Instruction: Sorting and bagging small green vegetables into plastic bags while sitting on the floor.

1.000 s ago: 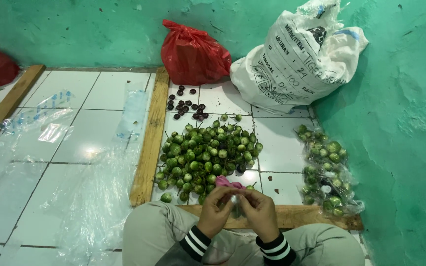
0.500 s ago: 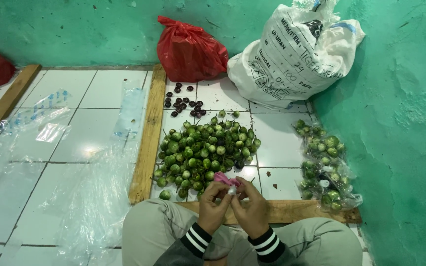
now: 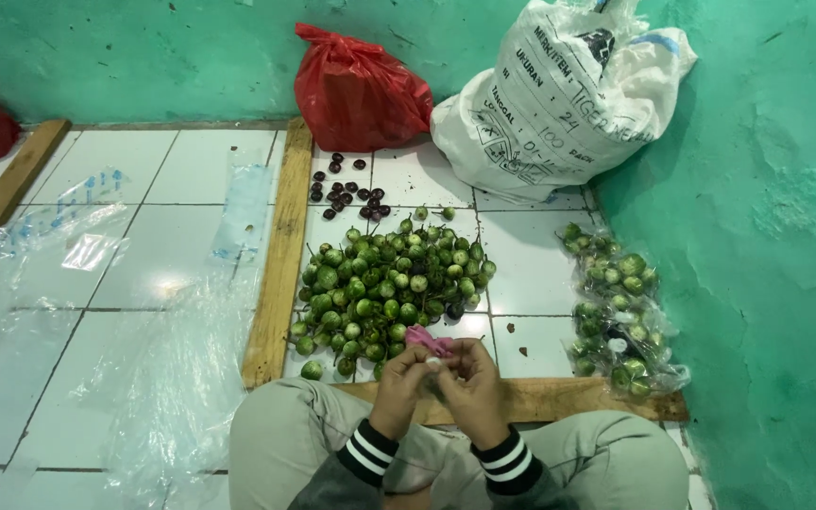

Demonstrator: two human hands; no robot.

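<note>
My left hand (image 3: 400, 380) and my right hand (image 3: 472, 378) are held together above my lap, fingertips meeting. Between them they pinch a small pale object (image 3: 433, 363), too small to identify, with a pink bundle (image 3: 424, 338) just above the fingers. Right in front of the hands lies a pile of small round green fruits (image 3: 391, 281) on the white tiled floor (image 3: 172, 246). Whether each hand grips the object on its own is unclear.
Several dark purple fruits (image 3: 347, 195) lie beyond the pile. A red plastic bag (image 3: 359, 90) and a large white sack (image 3: 559, 99) lean on the green wall. Clear bags of green fruits (image 3: 620, 312) sit at right. Wooden planks (image 3: 280, 250) and clear plastic sheets (image 3: 158, 378) cover the floor.
The hands stay together at the pink bundle, with only small finger movements. The view has shifted slightly.
</note>
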